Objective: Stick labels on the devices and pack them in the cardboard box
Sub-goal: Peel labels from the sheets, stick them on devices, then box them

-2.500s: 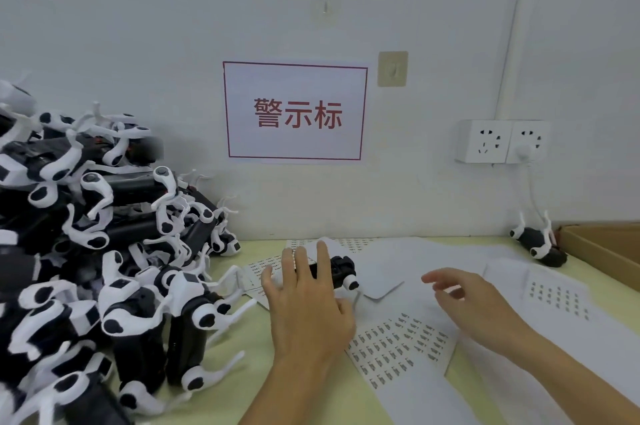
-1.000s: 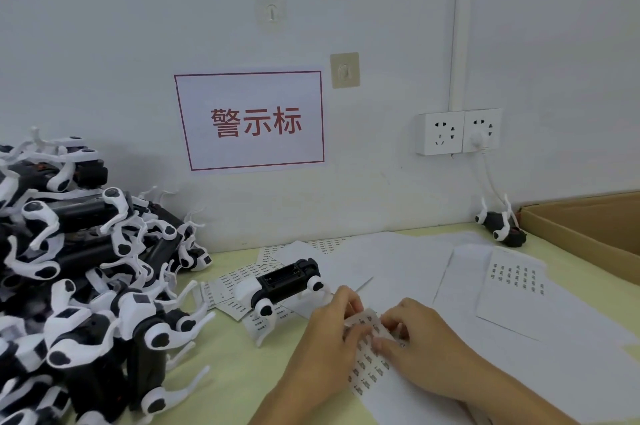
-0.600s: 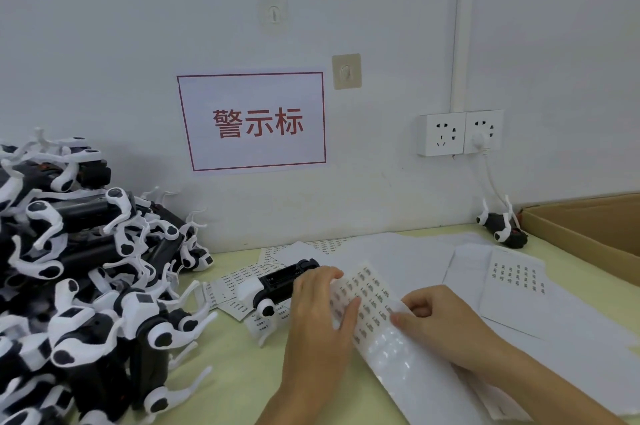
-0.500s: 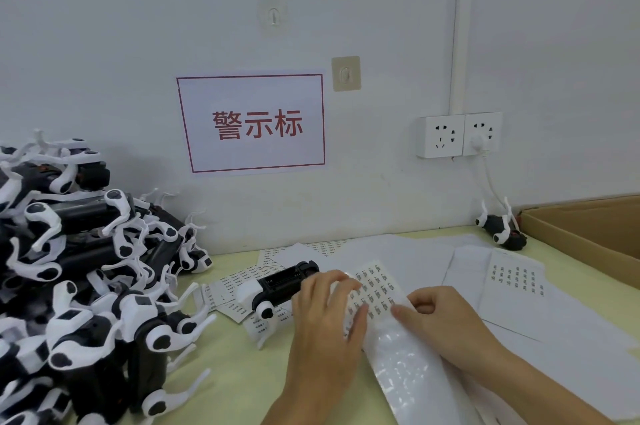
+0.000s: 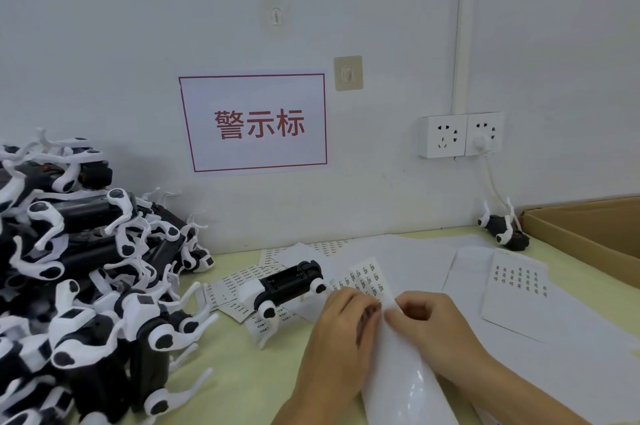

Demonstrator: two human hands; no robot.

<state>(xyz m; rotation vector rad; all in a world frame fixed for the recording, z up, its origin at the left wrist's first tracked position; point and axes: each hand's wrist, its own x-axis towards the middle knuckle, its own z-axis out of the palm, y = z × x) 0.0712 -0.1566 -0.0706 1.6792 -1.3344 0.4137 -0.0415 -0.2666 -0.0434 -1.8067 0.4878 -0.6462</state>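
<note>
While pinched, fingers (image 5: 372, 308) on label sheet (image 5: 372, 281)

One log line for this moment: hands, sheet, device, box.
left hand: pinching label sheet | right hand: pinching same sheet | device: on table, untouched | box: far right, contents unseen

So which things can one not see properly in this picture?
Head view only:
- Label sheet: print too small to read; near part glares.
- Whether a label is peeled: left hand and right hand cover that spot.
- Cardboard box: cut by right edge, inside hidden.
- Device pile: cut by left edge.
</note>
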